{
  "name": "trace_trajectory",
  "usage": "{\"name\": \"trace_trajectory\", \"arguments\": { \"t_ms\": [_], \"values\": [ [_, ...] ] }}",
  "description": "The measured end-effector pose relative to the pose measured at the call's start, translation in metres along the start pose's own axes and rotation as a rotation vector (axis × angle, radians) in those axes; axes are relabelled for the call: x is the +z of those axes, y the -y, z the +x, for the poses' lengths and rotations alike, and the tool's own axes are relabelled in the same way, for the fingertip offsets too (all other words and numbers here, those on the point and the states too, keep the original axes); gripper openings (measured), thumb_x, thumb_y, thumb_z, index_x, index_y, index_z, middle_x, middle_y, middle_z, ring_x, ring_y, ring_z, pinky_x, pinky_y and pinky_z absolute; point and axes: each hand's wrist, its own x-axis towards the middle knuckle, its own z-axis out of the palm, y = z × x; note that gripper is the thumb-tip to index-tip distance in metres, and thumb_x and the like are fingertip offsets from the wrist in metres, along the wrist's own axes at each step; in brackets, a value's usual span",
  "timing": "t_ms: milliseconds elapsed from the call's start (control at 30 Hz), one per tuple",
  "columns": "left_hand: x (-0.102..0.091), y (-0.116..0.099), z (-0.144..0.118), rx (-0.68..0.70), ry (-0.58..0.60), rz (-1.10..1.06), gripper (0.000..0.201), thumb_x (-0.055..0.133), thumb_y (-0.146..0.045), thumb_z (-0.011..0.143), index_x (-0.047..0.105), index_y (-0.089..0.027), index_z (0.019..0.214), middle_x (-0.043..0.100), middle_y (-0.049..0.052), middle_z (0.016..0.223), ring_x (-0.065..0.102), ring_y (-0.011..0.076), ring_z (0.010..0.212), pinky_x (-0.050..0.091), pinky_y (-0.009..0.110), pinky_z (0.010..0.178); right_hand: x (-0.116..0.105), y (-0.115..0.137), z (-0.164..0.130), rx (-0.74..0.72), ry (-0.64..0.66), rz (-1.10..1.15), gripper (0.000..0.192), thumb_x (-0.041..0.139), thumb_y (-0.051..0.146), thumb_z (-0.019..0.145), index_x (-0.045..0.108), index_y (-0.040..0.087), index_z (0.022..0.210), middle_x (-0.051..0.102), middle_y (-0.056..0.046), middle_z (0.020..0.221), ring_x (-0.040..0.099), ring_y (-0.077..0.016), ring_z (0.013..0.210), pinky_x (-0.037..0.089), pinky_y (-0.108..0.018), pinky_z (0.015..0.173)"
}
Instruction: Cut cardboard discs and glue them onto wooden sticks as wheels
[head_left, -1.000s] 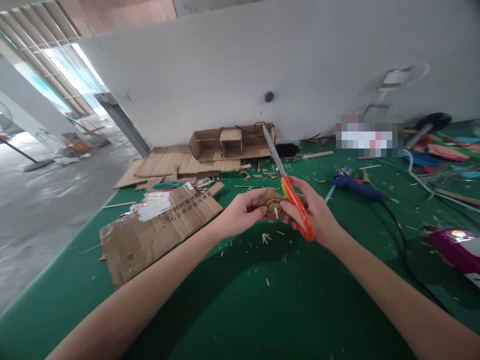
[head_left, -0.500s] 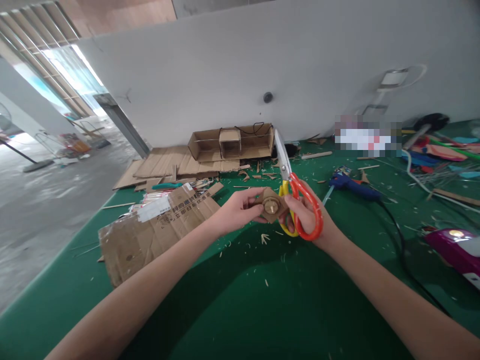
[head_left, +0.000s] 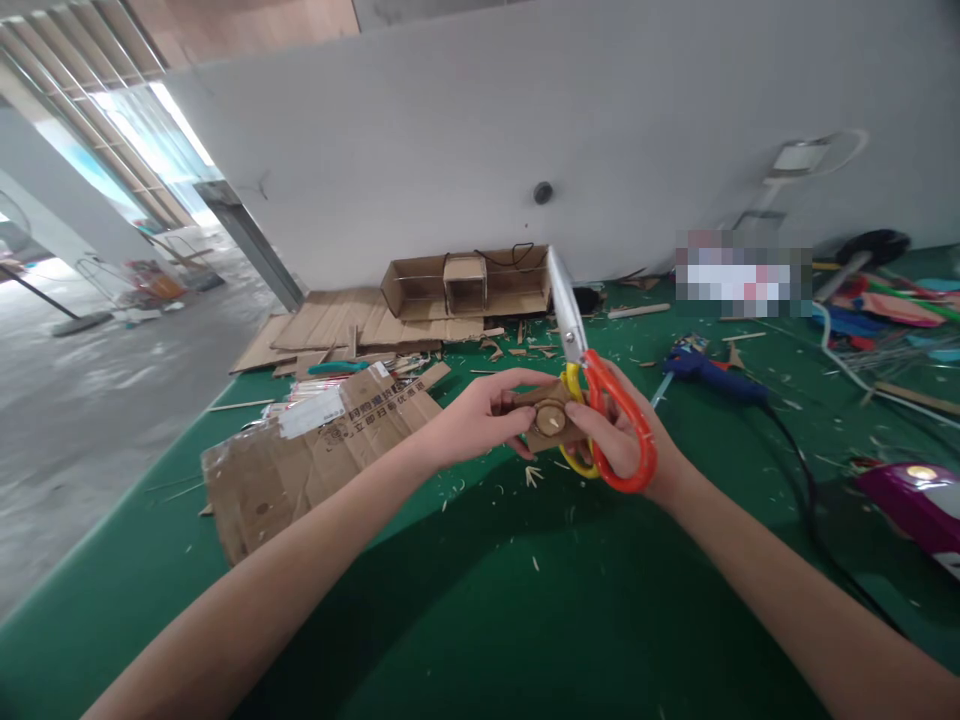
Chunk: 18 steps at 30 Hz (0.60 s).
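Cardboard piece (head_left: 551,421) w/ a round wooden disc on its face is held mid-air above the tabletop (head_left: 480,600), centre of view, flat face turned up toward the camera. Left hand (head_left: 480,420) pinches its left edge, grip closed on it betw. thumb and fingers. Right hand (head_left: 626,435) touches the piece's right edge w/ fingertips and also holds scissors (head_left: 592,390); grip closed through the orange and yellow handle loops. Scissors' long axis runs near upright in the pic, blades shut, tip pointing up and slightly left, away from the person, toward the wall (head_left: 480,140).

Tabletop is green, strewn w/ small wood chips and splinters. Flattened cardboard box (head_left: 315,450) lies left of the hands; more cardboard sheets and an open box (head_left: 465,285) sit at the far edge by the wall. Blue glue gun (head_left: 709,368) w/ black cord lies right of the hands, purple object (head_left: 911,505) at far right. Room: grey wall, concrete floor (head_left: 90,400) at left, bright window beyond.
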Motion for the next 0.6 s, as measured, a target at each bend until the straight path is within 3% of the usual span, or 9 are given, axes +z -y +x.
{"name": "trace_trajectory", "arguments": {
  "t_ms": [100, 233, 367, 600],
  "values": [
    [0.002, 0.002, 0.0, 0.018, -0.022, -0.001, 0.041, 0.047, -0.016, 0.084, 0.048, -0.018, 0.125, 0.06, 0.011, 0.109, 0.063, 0.0167, 0.082, 0.059, 0.029, 0.061, -0.002, 0.001, -0.001, -0.046, -0.009, -0.004, 0.046, 0.061, 0.033, 0.078, 0.037, 0.028, 0.116, 0.055, 0.001, 0.079, 0.058, -0.0137, 0.053, 0.052, -0.031, 0.045],
    [0.004, 0.005, 0.002, 0.027, -0.041, 0.044, 0.042, 0.046, -0.017, 0.084, 0.049, -0.018, 0.126, 0.06, 0.011, 0.112, 0.062, 0.0152, 0.078, 0.056, 0.025, 0.056, -0.001, 0.004, -0.002, 0.021, 0.05, -0.026, 0.053, 0.063, 0.034, 0.076, 0.035, 0.027, 0.121, 0.053, 0.002, 0.071, 0.056, -0.0133, 0.046, 0.044, -0.026, 0.035],
    [0.007, 0.005, 0.003, 0.006, -0.075, 0.097, 0.04, 0.045, -0.016, 0.083, 0.052, -0.016, 0.123, 0.063, 0.01, 0.106, 0.062, 0.0159, 0.081, 0.056, 0.026, 0.059, 0.002, 0.003, -0.002, 0.048, 0.014, -0.038, 0.057, 0.061, 0.036, 0.077, 0.03, 0.026, 0.123, 0.051, 0.003, 0.072, 0.053, -0.0106, 0.043, 0.043, -0.025, 0.033],
    [0.016, 0.005, 0.005, -0.037, -0.201, 0.017, 0.048, 0.053, -0.013, 0.078, 0.041, -0.012, 0.124, 0.062, 0.013, 0.105, 0.062, 0.0193, 0.087, 0.056, 0.032, 0.067, -0.001, -0.009, 0.0, -0.069, -0.049, -0.066, 0.059, 0.057, 0.034, 0.08, 0.023, 0.029, 0.127, 0.049, 0.002, 0.08, 0.053, -0.0088, 0.045, 0.047, -0.025, 0.037]
  ]
}}
